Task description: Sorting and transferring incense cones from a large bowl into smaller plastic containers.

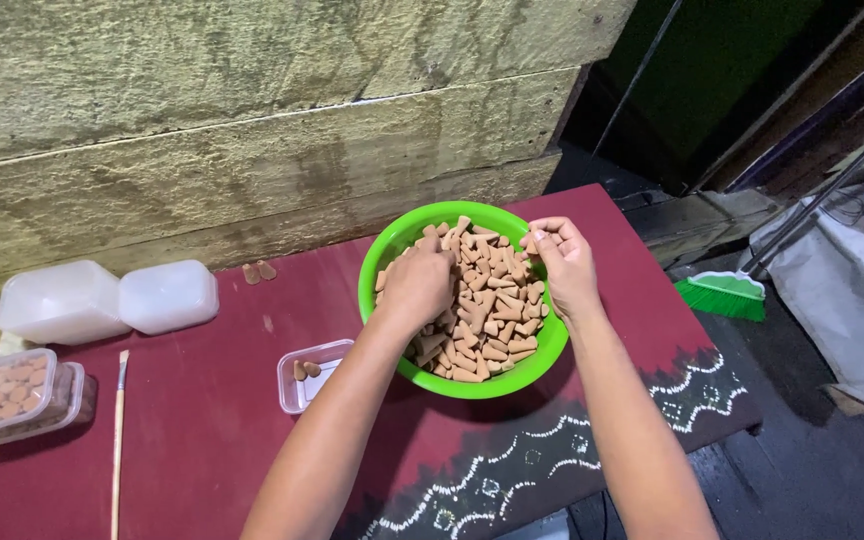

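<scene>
A bright green plastic bowl (pixel 384 262) sits on a dark red cloth (pixel 212 420) with a white dotted pattern along its near edge, spread over a table set against a rough stone wall (pixel 202 110). The bowl is round, glossy and heaped nearly to the rim with small tan cone-shaped pieces (pixel 497 320), matte and biscuit-coloured, each wide at one end and tapering to a blunt tip, lying at every angle. The left hand (pixel 417 285) is palm down in the left half of the bowl, its fingers curled into the heap; whether they actually grip any cones cannot be told, since the knuckles hide the fingertips. The right hand (pixel 562 262) hovers over the far right rim, fingers bent inward and pinched around what looks like a few cones at the fingertips. Just left of the bowl lies a small clear plastic tray (pixel 304 388) holding a couple of the same cones. Two more loose cones (pixel 259 271) rest on the cloth near the wall. Farther left are two frosted lidded tubs (pixel 102 298), a clear box filled with cones (pixel 2 390) stacked on another, and a thin wooden stick (pixel 118 450) lying lengthwise. A green broom head (pixel 722 296) lies on the floor to the right of the table.
</scene>
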